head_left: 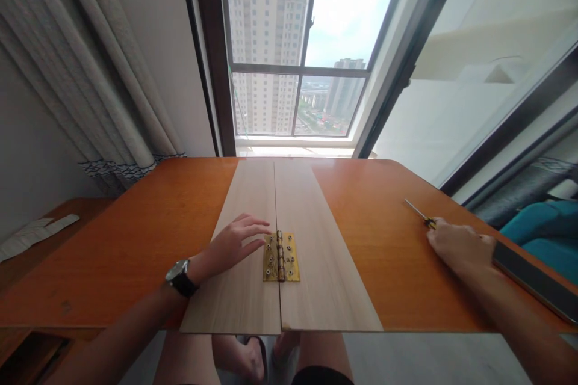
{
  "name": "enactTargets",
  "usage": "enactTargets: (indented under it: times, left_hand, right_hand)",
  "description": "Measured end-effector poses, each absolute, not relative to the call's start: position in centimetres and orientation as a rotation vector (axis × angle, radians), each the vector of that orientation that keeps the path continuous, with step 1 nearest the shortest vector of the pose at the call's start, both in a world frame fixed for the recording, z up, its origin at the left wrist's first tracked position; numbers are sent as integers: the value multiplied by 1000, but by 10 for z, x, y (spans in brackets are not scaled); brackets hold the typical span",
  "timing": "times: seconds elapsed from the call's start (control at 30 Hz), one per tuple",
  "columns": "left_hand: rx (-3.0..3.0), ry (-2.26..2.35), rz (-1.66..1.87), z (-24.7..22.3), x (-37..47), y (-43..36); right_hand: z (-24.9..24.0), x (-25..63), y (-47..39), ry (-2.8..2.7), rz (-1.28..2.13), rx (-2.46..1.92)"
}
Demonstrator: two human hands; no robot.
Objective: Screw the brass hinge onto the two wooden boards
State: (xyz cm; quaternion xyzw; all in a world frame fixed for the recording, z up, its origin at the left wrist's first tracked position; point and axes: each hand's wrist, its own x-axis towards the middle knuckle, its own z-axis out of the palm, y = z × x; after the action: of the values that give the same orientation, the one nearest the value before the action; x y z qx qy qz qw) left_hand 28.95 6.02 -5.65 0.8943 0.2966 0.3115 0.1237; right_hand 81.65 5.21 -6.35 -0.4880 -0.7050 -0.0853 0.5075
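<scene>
Two pale wooden boards lie side by side on the table, the left board [226, 301] and the right board [325, 264], with a thin seam between them. A brass hinge [281, 257] straddles that seam near the front, with several screws in its leaves. My left hand [235, 242] rests on the left board, fingers stretched out, its fingertips at the hinge's left leaf. Over at the right side of the table, my right hand [460, 246] is closed around a screwdriver [418, 210]. Its shaft points away to the upper left; most of the handle is hidden in my fingers.
The orange wooden table [135, 234] spans the view. A dark flat object [533, 280] lies by my right wrist. A grey curtain [94, 66] hangs at left, a window [298, 72] stands beyond, and teal fabric [542, 228] is at right.
</scene>
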Motion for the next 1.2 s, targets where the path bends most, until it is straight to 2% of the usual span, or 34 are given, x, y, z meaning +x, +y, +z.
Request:
enactTargets:
  times: [0.23, 0.33, 0.4, 0.53, 0.7, 0.93, 1.2]
  left_hand:
    - [2470, 705, 921, -70, 329, 101]
    - [2467, 673, 873, -68, 335, 110]
    - [2459, 659, 850, -67, 336, 114]
    - [2404, 680, 865, -67, 335, 115]
    - [2413, 629, 849, -67, 330, 112]
    - [2482, 618, 794, -66, 331, 111]
    - [2551, 652, 774, -65, 333, 108]
  right_hand:
    - [-57, 784, 43, -1737, -378, -1727]
    - [-43, 746, 51, -1759, -309, -1786]
    - [-28, 714, 60, -1734, -123, -1776]
    - [0, 649, 81, -1650, 185, -1513]
    - [14, 598, 97, -1422, 224, -1251]
    - [-1, 568, 74, -1839, -56, -848]
    - [-18, 566, 65, -1765, -119, -699]
